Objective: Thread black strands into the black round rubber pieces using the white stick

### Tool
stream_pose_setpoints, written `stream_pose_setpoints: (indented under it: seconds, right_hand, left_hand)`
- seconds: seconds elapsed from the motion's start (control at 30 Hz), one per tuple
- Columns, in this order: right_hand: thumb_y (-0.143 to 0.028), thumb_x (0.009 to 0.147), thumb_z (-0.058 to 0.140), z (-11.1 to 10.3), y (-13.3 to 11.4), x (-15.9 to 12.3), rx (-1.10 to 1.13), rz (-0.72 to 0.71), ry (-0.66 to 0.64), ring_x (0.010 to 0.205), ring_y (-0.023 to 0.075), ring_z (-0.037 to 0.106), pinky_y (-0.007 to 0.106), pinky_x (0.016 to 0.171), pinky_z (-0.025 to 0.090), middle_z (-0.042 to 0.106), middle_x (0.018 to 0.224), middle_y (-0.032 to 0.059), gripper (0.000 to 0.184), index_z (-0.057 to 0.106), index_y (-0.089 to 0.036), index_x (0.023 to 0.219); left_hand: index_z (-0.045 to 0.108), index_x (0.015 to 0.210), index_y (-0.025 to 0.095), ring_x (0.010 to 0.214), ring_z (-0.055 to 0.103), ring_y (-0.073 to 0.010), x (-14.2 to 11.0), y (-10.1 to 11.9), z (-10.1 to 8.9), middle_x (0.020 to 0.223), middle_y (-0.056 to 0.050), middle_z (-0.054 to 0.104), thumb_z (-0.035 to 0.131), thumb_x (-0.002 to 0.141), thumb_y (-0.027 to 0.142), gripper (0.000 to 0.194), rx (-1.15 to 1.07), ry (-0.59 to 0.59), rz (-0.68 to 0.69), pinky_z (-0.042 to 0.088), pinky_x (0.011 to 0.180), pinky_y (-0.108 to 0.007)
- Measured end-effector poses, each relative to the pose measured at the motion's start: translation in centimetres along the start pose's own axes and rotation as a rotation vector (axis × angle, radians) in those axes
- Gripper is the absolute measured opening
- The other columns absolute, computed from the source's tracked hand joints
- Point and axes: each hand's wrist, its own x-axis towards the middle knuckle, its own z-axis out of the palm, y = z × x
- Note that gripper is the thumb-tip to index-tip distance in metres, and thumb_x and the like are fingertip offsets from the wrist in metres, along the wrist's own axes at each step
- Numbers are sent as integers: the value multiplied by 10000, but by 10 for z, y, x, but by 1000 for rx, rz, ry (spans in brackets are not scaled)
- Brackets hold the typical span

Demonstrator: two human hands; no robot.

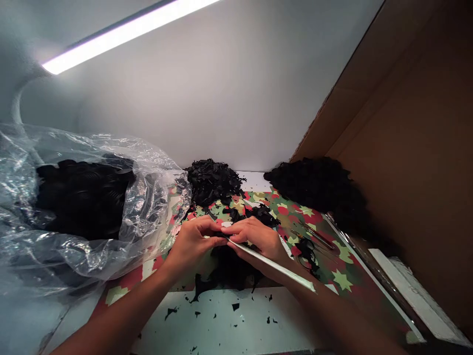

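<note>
Closest to me, my right hand (258,236) grips a long white stick (273,262), its free end slanting back over my wrist, while my left hand (194,236) pinches a small black piece (223,235) between thumb and fingers. The piece sits right where my fingertips meet, mostly hidden by them. I take this to be the middle of working that piece with the stick's far end; I judge the move calls for a firm left pinch and small, controlled pressure from the right. Below lies a white surface (177,320) sprinkled with black scraps (235,306), then loose black material (229,271) under my hands on a patterned sheet (342,281). To the right rests a thin metal tool (320,237); to the left, a clear plastic bag (148,202) holds black discs (84,197). Farther back stand a shredded black heap (210,180) and a darker mound (314,182), against a pale wall (221,88) and brown cardboard (406,123), beneath a bright lamp (129,33).
</note>
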Motion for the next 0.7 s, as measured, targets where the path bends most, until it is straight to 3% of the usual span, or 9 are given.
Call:
stream_pose_setpoints:
  seconds: [0.37, 0.53, 0.63, 0.7]
  right_hand:
    - [-170, 984, 568, 5, 1, 4, -115, -131, -13, 994, 194, 730, 359, 864, 527, 778, 1071, 69, 99, 621, -222, 918]
    - [-131, 1002, 516, 12, 9, 0, -256, -235, -33, 980, 195, 714, 366, 843, 505, 764, 1104, 83, 147, 614, -209, 926]
    - [-139, 1006, 497, 9, 18, 0, -360, -128, 31, 975, 210, 695, 394, 903, 478, 760, 1076, 92, 161, 629, -203, 939]
    - [-165, 999, 516, 2, 23, 1, -377, 30, 121, 933, 211, 688, 395, 907, 469, 761, 1018, 81, 149, 636, -205, 920]
  left_hand:
    - [774, 713, 213, 663, 658, -175, 1, 0, -1, 703, -16, 743, 752, 669, 180, 60, -107, -48, -95, 531, 651, -277]
    - [773, 695, 194, 662, 652, -182, 0, -2, 0, 686, -22, 738, 805, 661, 288, 105, -102, -84, -163, 500, 634, -274]
    - [777, 705, 192, 664, 654, -182, -1, 0, 2, 699, -21, 738, 818, 654, 295, 122, -102, -117, -223, 497, 635, -276]
    - [791, 754, 193, 712, 673, -192, -2, 1, 3, 751, -30, 753, 829, 643, 276, 143, -121, -124, -246, 513, 672, -285]
